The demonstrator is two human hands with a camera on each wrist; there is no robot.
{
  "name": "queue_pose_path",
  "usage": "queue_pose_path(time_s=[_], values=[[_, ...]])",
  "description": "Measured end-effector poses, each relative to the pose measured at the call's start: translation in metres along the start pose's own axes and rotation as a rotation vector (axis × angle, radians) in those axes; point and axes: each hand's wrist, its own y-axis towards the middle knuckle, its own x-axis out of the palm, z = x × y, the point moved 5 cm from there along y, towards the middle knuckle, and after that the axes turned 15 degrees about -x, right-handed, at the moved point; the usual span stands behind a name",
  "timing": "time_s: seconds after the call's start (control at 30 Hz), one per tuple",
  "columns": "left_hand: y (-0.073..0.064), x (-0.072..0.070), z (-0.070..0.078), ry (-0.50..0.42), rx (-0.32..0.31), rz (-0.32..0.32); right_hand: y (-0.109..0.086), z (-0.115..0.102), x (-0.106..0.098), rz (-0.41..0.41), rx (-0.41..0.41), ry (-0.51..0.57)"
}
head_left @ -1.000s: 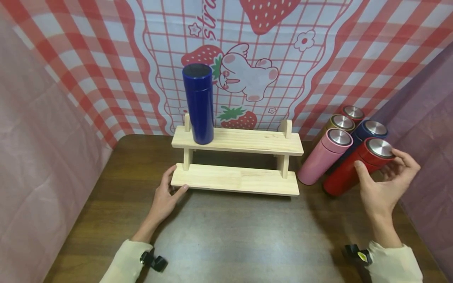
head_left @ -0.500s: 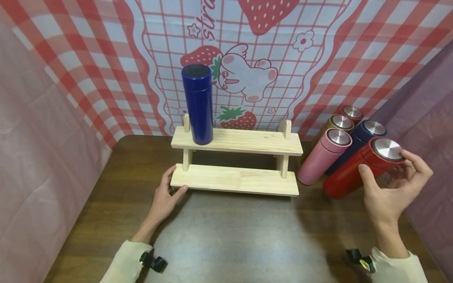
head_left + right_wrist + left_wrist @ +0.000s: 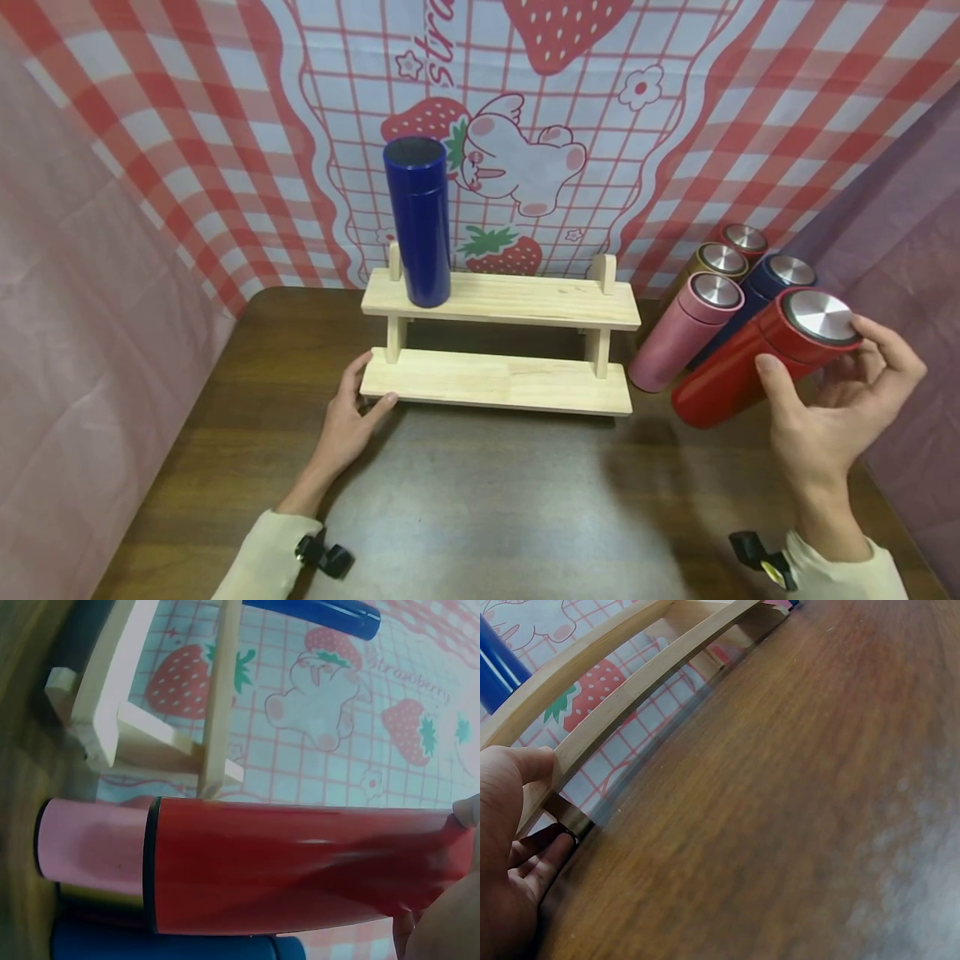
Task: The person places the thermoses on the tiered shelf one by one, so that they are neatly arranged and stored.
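Note:
My right hand [image 3: 840, 408] grips a red thermos bottle [image 3: 750, 362] near its steel-topped lid, thumb on one side and fingers on the other. The bottle's base appears lifted off the table, in front of the pink bottle [image 3: 682, 333]; in the right wrist view the red bottle [image 3: 300, 866] covers part of the pink one. On the other side, my left hand [image 3: 348, 425] holds the left end of a two-tier wooden shelf [image 3: 495, 379], thumb at the lower board's front edge. The left wrist view shows fingers [image 3: 547, 862] below that board. A blue bottle [image 3: 423, 225] stands upright on the upper tier's left.
Behind the red bottle stand a dark blue bottle [image 3: 776, 279], a gold one [image 3: 716, 262] and another red one [image 3: 745, 239], close together. A checked strawberry cloth [image 3: 645, 167] hangs behind the brown table [image 3: 480, 500]. Pink curtains [image 3: 97, 333] flank both sides.
The red bottle has come away from the group towards me and up, its base shifting slightly left, with my right hand moving along. My left hand and the shelf stay put.

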Motion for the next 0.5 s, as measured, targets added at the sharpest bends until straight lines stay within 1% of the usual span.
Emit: queue_pose_path(time_s=[0.03,0.13,0.2,0.27,0.37,0.5], values=[[-0.001,0.000,0.001,0.005,-0.022,-0.006,0.000,-0.001,0.002,0.002,-0.002,0.011],[0.000,0.000,0.001,0.004,-0.029,-0.011,-0.001,-0.003,0.007,0.008,-0.006,0.053],[0.000,0.000,0.001,0.013,-0.018,-0.010,-0.002,-0.005,0.011,0.009,-0.006,0.083],[0.000,0.000,0.001,0.021,-0.002,0.005,-0.003,-0.007,0.015,0.008,-0.005,0.105],[-0.001,-0.001,0.002,0.029,0.008,0.008,-0.005,-0.012,0.020,0.001,-0.005,0.113],[-0.001,0.000,0.002,0.008,-0.015,-0.009,-0.006,-0.018,0.029,-0.017,-0.004,0.114]])
